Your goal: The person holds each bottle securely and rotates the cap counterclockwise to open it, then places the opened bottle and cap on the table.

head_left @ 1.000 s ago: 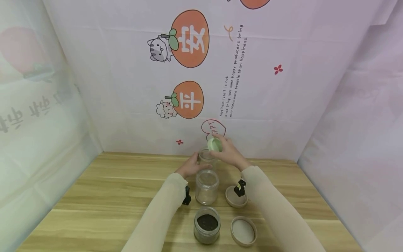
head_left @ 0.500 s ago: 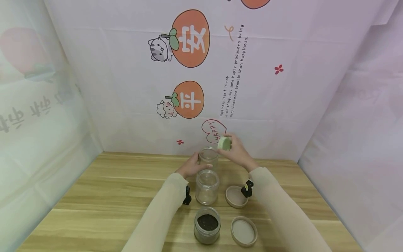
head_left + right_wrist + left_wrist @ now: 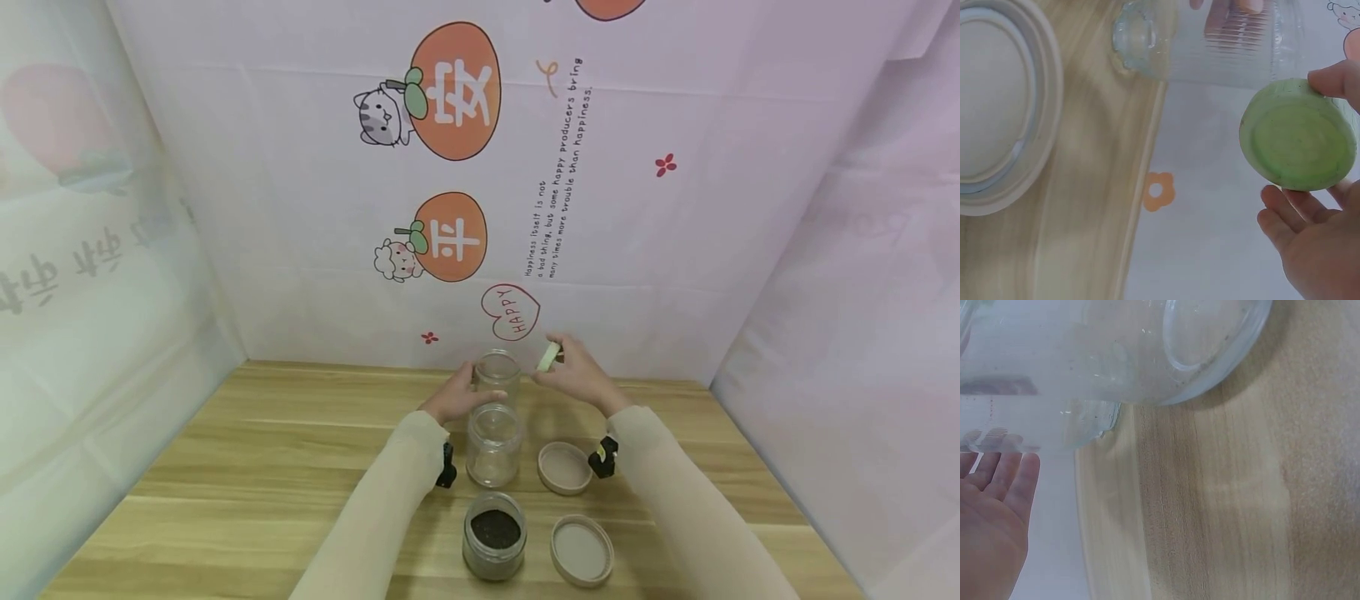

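At the back of the table stands a clear jar with its mouth uncovered. My left hand grips it from the left, thumb on the near side; in the left wrist view some fingertips show through the clear wall. To the right of that jar, my right hand pinches a pale green lid between thumb and fingers. The lid is tilted nearly on edge in the head view, held above the table and apart from the jar. Directly in front of the gripped jar is another uncovered clear jar.
Nearest the front stands a third jar with dark contents and no lid on. Two beige lids lie to the right of the jars, inner sides up. A white printed cloth rises behind the table's back edge.
My right hand has moved the green lid from over the back jar's mouth to the right and slightly down, turning it on edge. The left hand has stayed on the jar.
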Tool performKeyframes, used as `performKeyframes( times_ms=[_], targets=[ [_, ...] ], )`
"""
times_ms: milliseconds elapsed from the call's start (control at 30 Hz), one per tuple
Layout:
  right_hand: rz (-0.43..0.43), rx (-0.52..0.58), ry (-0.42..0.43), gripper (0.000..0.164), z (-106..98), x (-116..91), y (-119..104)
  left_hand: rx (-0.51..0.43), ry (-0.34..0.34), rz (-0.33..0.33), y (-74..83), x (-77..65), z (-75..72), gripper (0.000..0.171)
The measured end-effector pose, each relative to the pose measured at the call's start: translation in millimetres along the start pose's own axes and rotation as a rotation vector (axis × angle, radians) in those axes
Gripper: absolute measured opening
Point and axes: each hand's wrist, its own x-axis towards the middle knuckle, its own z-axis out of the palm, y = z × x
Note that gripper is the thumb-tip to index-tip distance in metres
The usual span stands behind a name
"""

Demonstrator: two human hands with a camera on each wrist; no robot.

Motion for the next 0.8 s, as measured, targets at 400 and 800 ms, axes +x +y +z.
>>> performKeyframes(
  times_ms=[400, 800],
  targets=[
    [0.073, -0.078, 0.007, 0.092, 1, -7, 30, 0.007, 0.007, -0.002, -1.9, 1.1, 1.9, 0.087],
    [0.121, 0.025, -0.014, 0.083, 5, -22, 62, 0.012, 0.008, -0.010, 1.3, -1.4, 2.7, 0.088]
  ],
)
